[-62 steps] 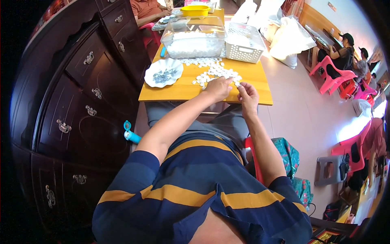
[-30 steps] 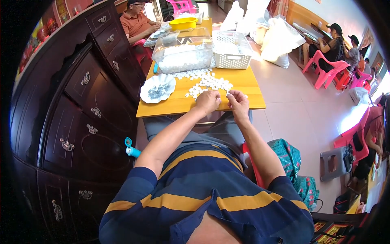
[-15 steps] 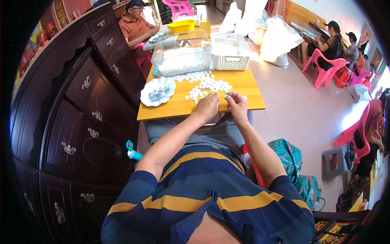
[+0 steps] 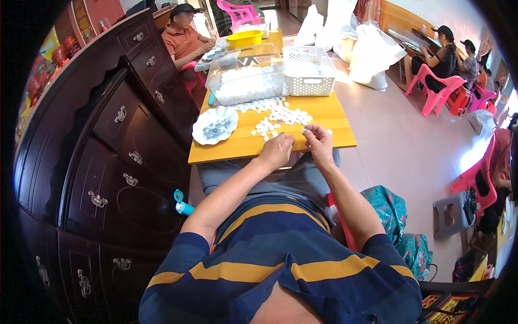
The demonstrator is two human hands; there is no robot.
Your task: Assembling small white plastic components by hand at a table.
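Over the front edge of the yellow wooden table [image 4: 216,154], both my hands are closed. My right hand [image 4: 320,144] pinches a small white piece [image 4: 305,130] between thumb and fingertips. Just left of it, my left hand [image 4: 277,151] has its fingers curled together; whatever they hold is hidden. Many small white pieces [image 4: 291,116] lie loose on the tabletop beyond my hands. To the left of them sits a white scalloped dish [image 4: 200,130] with small greyish parts [image 4: 216,128] in it.
Behind the pieces stand a clear plastic bin [image 4: 245,89] of white pieces and a white perforated basket [image 4: 310,86]. A yellow basin [image 4: 244,38] is farther back, near a seated person [image 4: 186,46]. Dark drawers [image 4: 129,140] flank my left; a teal bottle [image 4: 184,207] stands below.
My left hand has drawn slightly lower, and its fingers have come away a little from the right hand's. The whole view has shifted slightly.
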